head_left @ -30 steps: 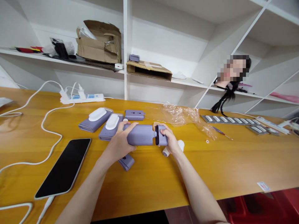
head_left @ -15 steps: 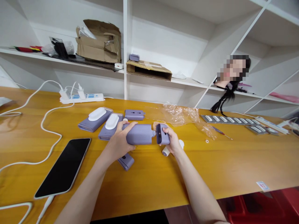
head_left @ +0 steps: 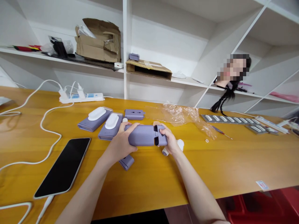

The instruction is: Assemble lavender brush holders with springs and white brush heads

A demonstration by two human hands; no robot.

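My left hand (head_left: pixel 121 141) is wrapped round a ribbed purple plastic case (head_left: pixel 143 135), held level above the table. My right hand (head_left: pixel 170 139) grips a short hollow purple end cap (head_left: pixel 161 136). The cap meets the tab at the case's right end, and a dark gap shows around that tab. Behind my left hand lie two purple cases with white oval pieces, one nearer (head_left: pixel 111 122) and one farther (head_left: pixel 95 118). A flat purple part (head_left: pixel 134 114) lies beyond them. Below my left wrist is another small purple piece (head_left: pixel 127 162). Partly behind my right hand lies a white and purple part (head_left: pixel 179 145).
A black-screened phone (head_left: pixel 64 168) with a white cable lies at left, near a power strip (head_left: pixel 88 97). Crumpled clear plastic (head_left: pixel 179 113), a screwdriver (head_left: pixel 220 132) and a grey strip of white pieces (head_left: pixel 230 120) lie to the right. White shelving (head_left: pixel 125 49) stands behind the table.
The end cap has come closer to the case and turned, so the case's tab now reaches its opening. Both hands keep their hold.
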